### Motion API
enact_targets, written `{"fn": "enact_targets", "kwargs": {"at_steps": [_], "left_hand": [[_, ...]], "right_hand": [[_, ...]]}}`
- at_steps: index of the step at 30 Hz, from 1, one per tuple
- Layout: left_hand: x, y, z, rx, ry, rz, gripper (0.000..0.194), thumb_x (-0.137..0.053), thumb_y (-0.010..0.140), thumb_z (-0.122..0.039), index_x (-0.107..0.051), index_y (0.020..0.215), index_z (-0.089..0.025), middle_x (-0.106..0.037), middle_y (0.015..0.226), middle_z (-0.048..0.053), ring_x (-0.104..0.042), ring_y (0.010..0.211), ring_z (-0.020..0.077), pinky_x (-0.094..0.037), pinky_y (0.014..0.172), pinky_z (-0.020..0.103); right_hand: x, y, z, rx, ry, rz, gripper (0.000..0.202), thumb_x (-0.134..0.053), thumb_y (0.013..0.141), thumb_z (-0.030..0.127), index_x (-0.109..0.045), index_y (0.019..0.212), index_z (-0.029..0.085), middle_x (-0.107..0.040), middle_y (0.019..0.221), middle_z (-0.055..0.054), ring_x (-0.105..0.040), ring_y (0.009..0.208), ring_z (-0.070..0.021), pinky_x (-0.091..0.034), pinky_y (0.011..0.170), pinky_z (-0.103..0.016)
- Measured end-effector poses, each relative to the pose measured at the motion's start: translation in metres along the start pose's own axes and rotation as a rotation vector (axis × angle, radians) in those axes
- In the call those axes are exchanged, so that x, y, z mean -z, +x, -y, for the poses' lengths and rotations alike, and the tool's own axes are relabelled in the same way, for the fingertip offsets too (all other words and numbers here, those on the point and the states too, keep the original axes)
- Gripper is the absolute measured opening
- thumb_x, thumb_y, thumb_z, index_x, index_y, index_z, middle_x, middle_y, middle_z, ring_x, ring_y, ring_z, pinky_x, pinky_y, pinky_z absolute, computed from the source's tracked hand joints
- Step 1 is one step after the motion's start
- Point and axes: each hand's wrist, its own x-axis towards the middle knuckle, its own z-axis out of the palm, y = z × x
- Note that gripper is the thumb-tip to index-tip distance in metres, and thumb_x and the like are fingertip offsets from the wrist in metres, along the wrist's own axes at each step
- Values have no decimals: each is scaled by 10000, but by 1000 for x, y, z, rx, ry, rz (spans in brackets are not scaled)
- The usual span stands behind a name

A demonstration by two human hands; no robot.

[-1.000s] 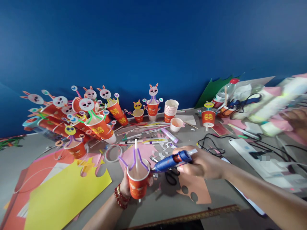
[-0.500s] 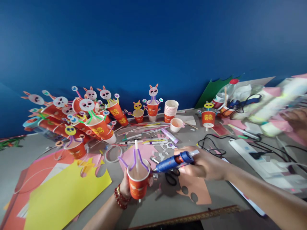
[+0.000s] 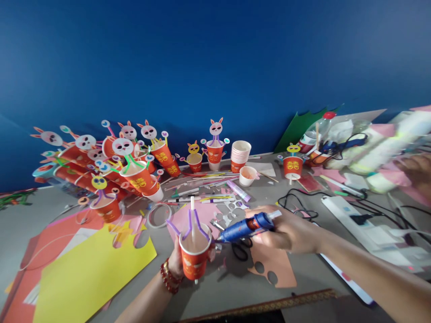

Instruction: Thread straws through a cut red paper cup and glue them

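My left hand (image 3: 177, 259) is wrapped round a red paper cup (image 3: 194, 264) just above the table. Purple bent pipe cleaners (image 3: 189, 224) rise from the cup's inside and hook over its rim. A pale stick (image 3: 192, 204) stands upright through the middle, its lower end poking out under the base. In my right hand (image 3: 286, 231) is a blue glue gun (image 3: 245, 228), with a clear glue stick (image 3: 276, 215) jutting from its back. The gun's nozzle points left, close to the cup's right rim; whether they touch I cannot tell.
Finished rabbit-faced cups (image 3: 134, 177) crowd the left back. A stack of paper cups (image 3: 240, 157) stands at the back middle. Yellow card (image 3: 90, 273) lies on the left, scissors (image 3: 240, 251) beside the cup. A power strip (image 3: 363, 229) and cables lie right; another person's hand (image 3: 414, 168) shows far right.
Almost nothing differs. The glue gun and my right hand have shifted very slightly to the right, along with the cup; both grips are the same.
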Motion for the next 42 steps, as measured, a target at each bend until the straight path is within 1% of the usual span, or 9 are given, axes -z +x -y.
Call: {"fn": "enact_targets", "kwargs": {"at_steps": [15, 21, 24, 28, 31, 33, 35, 38, 42], "left_hand": [[1, 1, 1, -12, 30, 5, 682, -598, 785, -710, -683, 1063, -93, -711, 832, 123, -638, 650, 203, -456, 598, 307], [-2, 0, -1, 43, 33, -39, 719, -610, 755, -733, -679, 1088, -100, -722, 875, 142, -653, 670, 227, -446, 606, 325], [-1, -4, -2, 6, 28, -24, 689, -630, 763, -708, -701, 1083, -102, -732, 860, 128, -649, 678, 218, -449, 620, 314], [12, -8, 1, -29, 7, -50, 673, -654, 764, -689, -725, 1108, -115, -743, 916, 131, -640, 721, 206, -471, 680, 319], [23, -8, 3, -19, -53, -141, 638, -657, 761, -690, -729, 1112, -162, -731, 949, 114, -617, 720, 186, -469, 684, 311], [26, -7, 4, -7, -62, -165, 683, -672, 722, -719, -723, 1133, -176, -725, 935, 112, -612, 711, 188, -467, 675, 311], [24, -6, 3, 0, -36, -175, 712, -674, 701, -737, -722, 1132, -173, -718, 905, 117, -599, 690, 187, -464, 671, 317], [23, -3, 2, -3, -2, -151, 704, -672, 683, -755, -746, 1058, -165, -698, 831, 108, -560, 637, 170, -450, 635, 312], [28, -2, 3, 19, -14, -120, 624, -686, 710, -713, -763, 989, -160, -686, 761, 96, -564, 635, 174, -445, 622, 301]], "right_hand": [[3, 0, 3, -12, -38, 3, 139, -540, 786, 262, -462, 682, 213, -503, 654, 21, -475, 602, -149, -345, 550, -254], [3, -3, -4, -15, -64, -76, 105, -550, 796, 274, -594, 725, 211, -612, 702, -19, -540, 662, -186, -412, 620, -276], [2, -6, -10, 0, 6, -139, 115, -572, 793, 296, -632, 761, 203, -617, 717, -21, -543, 665, -186, -432, 616, -282], [-2, -12, -20, -83, 312, -213, 205, -578, 830, 370, -646, 851, 177, -596, 695, -18, -507, 553, -149, -416, 497, -260], [6, -16, -42, -91, 328, -510, 325, -520, 898, 454, -646, 903, 155, -581, 653, -10, -467, 476, -124, -443, 527, -285], [19, -16, -64, -133, 126, -732, 391, -425, 947, 472, -646, 914, 151, -537, 572, 9, -518, 502, -154, -471, 572, -298], [34, -14, -92, -300, -207, -887, 403, -355, 973, 451, -630, 886, 169, -555, 582, 3, -590, 572, -180, -503, 621, -297], [44, -10, -133, -399, -366, -931, 254, -485, 910, 396, -597, 990, 182, -654, 801, -53, -652, 757, -239, -512, 691, -336], [28, -6, -170, -502, -553, -884, 232, -583, 828, 236, -574, 1055, 186, -662, 1004, -97, -655, 873, -258, -487, 714, -329]]}}
